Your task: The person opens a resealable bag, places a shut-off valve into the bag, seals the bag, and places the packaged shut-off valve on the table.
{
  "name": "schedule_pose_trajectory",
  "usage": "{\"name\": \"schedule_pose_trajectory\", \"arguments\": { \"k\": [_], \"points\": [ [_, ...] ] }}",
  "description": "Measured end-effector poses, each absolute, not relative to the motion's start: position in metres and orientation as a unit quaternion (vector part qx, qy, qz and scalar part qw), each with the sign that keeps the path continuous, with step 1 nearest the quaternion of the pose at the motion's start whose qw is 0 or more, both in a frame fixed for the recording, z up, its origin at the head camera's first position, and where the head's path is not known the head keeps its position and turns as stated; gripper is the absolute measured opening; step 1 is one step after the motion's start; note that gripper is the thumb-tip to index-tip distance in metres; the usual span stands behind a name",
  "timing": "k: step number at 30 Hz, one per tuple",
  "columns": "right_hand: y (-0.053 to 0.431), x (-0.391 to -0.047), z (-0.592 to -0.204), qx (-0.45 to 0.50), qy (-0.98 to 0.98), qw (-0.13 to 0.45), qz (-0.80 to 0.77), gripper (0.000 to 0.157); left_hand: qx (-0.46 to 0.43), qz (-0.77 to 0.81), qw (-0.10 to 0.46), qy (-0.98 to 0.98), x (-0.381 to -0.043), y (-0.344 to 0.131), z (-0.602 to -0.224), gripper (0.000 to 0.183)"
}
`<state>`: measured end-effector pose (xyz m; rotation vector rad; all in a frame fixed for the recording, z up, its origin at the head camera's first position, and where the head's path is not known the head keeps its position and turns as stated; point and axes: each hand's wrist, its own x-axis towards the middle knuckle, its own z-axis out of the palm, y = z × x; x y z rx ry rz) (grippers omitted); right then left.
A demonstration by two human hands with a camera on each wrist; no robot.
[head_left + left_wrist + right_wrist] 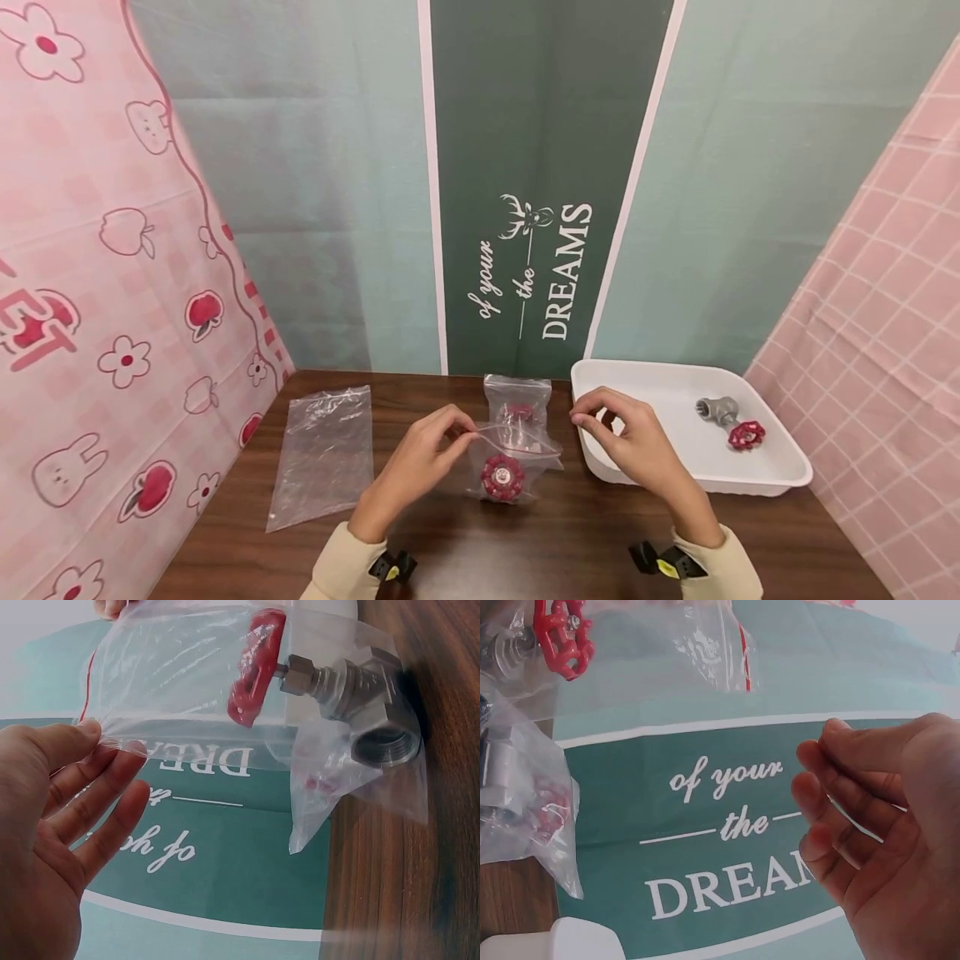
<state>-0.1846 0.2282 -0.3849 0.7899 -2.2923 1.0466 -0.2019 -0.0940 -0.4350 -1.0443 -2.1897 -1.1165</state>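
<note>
My left hand [420, 458] pinches the upper left corner of a clear zip bag [187, 660] between thumb and fingertips. Inside that bag stands a metal valve [375, 705] with a red handwheel [502, 478], upright on the table. A red zip line runs along the bag's top edge. To the right of the bag, apart from it, my right hand [637, 442] hovers near the tray's left side, its thumb and forefinger tips close together with nothing seen between them. Behind the held bag is another zip bag [517, 390] containing a valve with a red handwheel.
A flat clear bag [326, 458] lies on the dark wooden table [465, 550] at the left. On the right, a white tray [645, 467] holds a grey valve [720, 410] with a red handwheel. Printed cloth hangs behind and on both sides.
</note>
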Motion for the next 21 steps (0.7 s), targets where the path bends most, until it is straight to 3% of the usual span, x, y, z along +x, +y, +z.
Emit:
{"name": "schedule_pose_trajectory", "arguments": {
  "k": [8, 14, 21],
  "points": [
    [0.204, -0.179, -0.396, 0.369, -0.828, 0.211, 0.365, 0.029, -0.371, -0.419, 0.217, -0.799, -0.201, -0.093, -0.433, 0.007],
    [0.183, -0.17, -0.407, 0.369, -0.866, 0.192, 0.279, 0.037, -0.355, -0.422, 0.21, -0.807, -0.202, -0.092, -0.432, 0.009],
    [0.179, -0.175, -0.412, 0.355, -0.865, 0.184, 0.303, 0.017, -0.356, -0.422, 0.22, -0.804, -0.202, -0.093, -0.432, 0.006]
  ]
}}
